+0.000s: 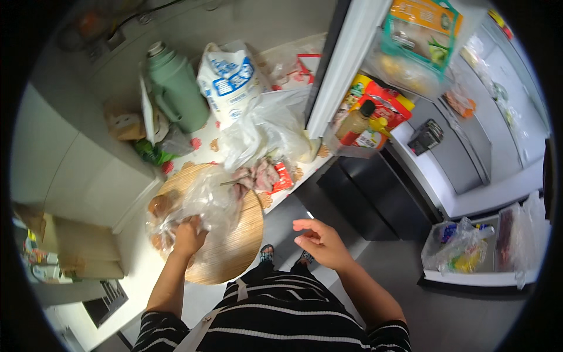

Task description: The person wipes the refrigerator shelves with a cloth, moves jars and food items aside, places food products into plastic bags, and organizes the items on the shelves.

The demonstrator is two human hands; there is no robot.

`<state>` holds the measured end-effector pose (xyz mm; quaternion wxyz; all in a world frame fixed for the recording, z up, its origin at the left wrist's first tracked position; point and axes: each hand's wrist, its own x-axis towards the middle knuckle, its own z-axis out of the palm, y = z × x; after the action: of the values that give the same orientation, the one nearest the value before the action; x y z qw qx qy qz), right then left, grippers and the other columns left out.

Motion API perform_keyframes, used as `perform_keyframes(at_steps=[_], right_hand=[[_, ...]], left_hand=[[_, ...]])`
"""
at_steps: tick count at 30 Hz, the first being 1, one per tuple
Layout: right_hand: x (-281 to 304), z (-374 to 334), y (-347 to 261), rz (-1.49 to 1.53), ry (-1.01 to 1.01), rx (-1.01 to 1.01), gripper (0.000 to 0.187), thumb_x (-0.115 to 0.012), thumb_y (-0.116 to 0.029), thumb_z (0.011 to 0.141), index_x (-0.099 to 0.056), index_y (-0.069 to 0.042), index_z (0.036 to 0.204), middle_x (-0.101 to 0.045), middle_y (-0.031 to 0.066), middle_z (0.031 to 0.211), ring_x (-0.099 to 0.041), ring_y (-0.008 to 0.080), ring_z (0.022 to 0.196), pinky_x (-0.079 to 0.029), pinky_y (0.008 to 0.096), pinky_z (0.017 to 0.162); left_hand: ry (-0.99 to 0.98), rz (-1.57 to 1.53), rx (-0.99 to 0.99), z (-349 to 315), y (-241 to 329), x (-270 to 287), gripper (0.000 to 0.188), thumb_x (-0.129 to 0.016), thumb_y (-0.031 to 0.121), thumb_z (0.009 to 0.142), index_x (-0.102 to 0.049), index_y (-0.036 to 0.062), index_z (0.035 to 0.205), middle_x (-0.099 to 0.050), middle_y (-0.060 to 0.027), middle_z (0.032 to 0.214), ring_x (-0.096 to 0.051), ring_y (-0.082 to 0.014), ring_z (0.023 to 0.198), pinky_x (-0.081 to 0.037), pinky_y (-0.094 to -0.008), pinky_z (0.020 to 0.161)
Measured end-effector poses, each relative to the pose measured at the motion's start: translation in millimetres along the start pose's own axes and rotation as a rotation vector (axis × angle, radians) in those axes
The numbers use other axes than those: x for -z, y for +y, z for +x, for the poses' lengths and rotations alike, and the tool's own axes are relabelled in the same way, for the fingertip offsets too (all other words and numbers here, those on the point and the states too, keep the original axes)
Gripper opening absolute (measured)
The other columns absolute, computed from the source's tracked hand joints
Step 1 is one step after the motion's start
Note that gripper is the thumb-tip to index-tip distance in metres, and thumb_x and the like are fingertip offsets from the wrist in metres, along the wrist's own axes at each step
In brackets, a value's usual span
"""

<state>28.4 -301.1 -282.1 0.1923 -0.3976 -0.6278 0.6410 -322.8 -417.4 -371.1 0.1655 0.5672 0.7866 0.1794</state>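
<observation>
A clear plastic bag (214,196) lies on a round wooden board (234,270), with several brown round items (161,204) showing through its left part. Their kind is hard to make out. My left hand (189,236) is closed on the bag's gathered film, beside those items. Over the floor to the right of the board, my right hand (325,245) hangs in the air. Its fingers are bent but apart, and nothing is in them. Just beyond the board lie a crumpled pinkish cloth (258,176) and a small red packet (282,178).
A green thermos jug (176,88), a white printed sack (229,85) and a white plastic bag (267,129) stand along the back of the counter. To my right, the fridge is open, its loaded door shelf (358,146) near the counter and a pulled-out drawer (434,274) lower down.
</observation>
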Motion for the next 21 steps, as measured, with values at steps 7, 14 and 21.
perform_keyframes(at_steps=[7, 14, 21], right_hand=[[38.1, -41.9, -6.4, -0.193, 0.260, 0.062, 0.032, -0.065, -0.019, 0.086, -0.059, -0.006, 0.115, -0.056, 0.0118, 0.118, -0.060, 0.0184, 0.096, -0.049, 0.0288, 0.080], [113.6, -112.7, -13.3, -0.405, 0.838, 0.372, 0.014, -0.064, -0.016, 0.085, -0.063, -0.005, 0.093, -0.058, 0.0126, 0.116, -0.058, 0.0211, 0.101, -0.046, 0.0308, 0.084], [185.5, -176.9, -33.9, -1.026, 1.139, 0.550, 0.066, -0.068, -0.039, 0.079, -0.045, -0.009, 0.133, -0.034, 0.0191, 0.143, -0.037, 0.0390, 0.127, -0.028, 0.0493, 0.104]], left_hand=[[-0.063, 0.260, -0.025, 35.8, -17.6, 57.3, 0.065, -0.088, 0.024, 0.048, -0.061, 0.0027, 0.103, -0.065, -0.0132, 0.093, -0.059, -0.0304, 0.095, -0.046, -0.0423, 0.082], [0.076, -0.650, -0.647, 87.8, 271.9, 24.4, 0.051, -0.074, 0.004, 0.070, -0.055, -0.0019, 0.117, -0.063, -0.0130, 0.101, -0.059, -0.0210, 0.090, -0.046, -0.0319, 0.081], [-1.479, -1.488, -0.461, 29.5, 499.6, -85.5, 0.098, -0.055, 0.070, 0.075, -0.020, 0.0113, 0.146, -0.039, -0.0113, 0.137, -0.048, -0.0212, 0.117, -0.040, -0.0375, 0.096]])
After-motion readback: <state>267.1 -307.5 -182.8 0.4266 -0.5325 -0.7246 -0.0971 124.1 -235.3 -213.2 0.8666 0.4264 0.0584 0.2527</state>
